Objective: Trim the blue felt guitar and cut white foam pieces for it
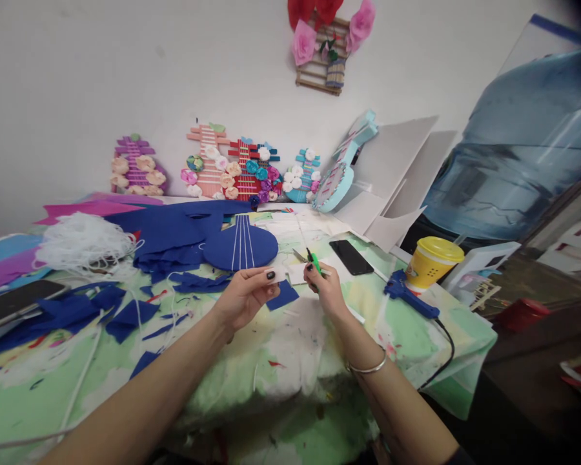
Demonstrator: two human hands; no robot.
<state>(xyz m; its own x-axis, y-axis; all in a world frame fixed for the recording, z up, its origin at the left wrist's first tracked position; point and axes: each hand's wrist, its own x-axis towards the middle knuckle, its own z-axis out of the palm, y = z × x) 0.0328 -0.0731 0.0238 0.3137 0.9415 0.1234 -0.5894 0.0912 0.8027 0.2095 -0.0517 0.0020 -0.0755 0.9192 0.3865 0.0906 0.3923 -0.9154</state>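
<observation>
My left hand [246, 294] pinches a small white piece [279, 274] between thumb and fingers, above a blue square scrap [284, 295]. Closed around a green-handled cutting tool [316, 261], my right hand [328, 290] is just to the right. A thin metal blade points away up-left from it; whether it is a knife or scissors I cannot tell. Beyond both hands lies a blue pear-shaped instrument body [256, 247] with white cords strung along it. White sheet pieces [297, 276] lie under and behind the right hand.
Blue fabric [174, 232], a white cord heap [87, 242] and a tablet-like device [19, 307] fill the left. Rightward are a black phone [352, 257], a blue glue gun [409, 296] with its cable, and a yellow cup [430, 261]. Decorated model instruments [206, 161] line the wall.
</observation>
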